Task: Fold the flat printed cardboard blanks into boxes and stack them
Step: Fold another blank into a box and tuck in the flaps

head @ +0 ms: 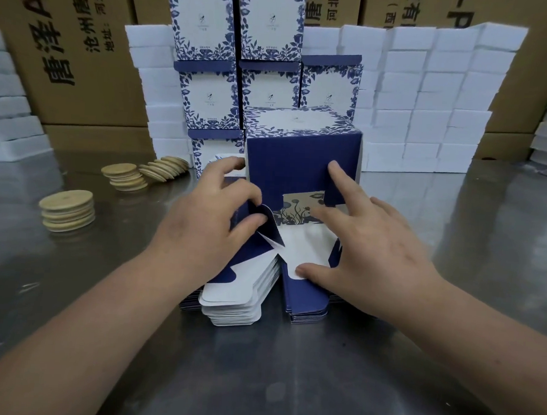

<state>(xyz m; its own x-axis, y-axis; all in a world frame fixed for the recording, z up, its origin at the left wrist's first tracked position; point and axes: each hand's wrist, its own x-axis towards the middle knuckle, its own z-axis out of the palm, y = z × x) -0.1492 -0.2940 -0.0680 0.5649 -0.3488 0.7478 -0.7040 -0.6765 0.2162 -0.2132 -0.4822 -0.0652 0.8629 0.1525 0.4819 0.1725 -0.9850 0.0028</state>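
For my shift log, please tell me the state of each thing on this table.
half-folded box: opened out, end flaps partly folded
left hand: pinches a blue flap
right hand: fingers straight, pressing the box
flat blanks: piled, unfolded
finished boxes: stacked behind
wooden discs: stacked; one stack toppled

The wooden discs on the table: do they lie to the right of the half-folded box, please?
No, the wooden discs lie to the left of the half-folded box.

Left hand (pixel 203 216), right hand (pixel 376 252) bare; forearms (pixel 82 318) bare to frame edge; fingernails (pixel 300 270) short, plain.
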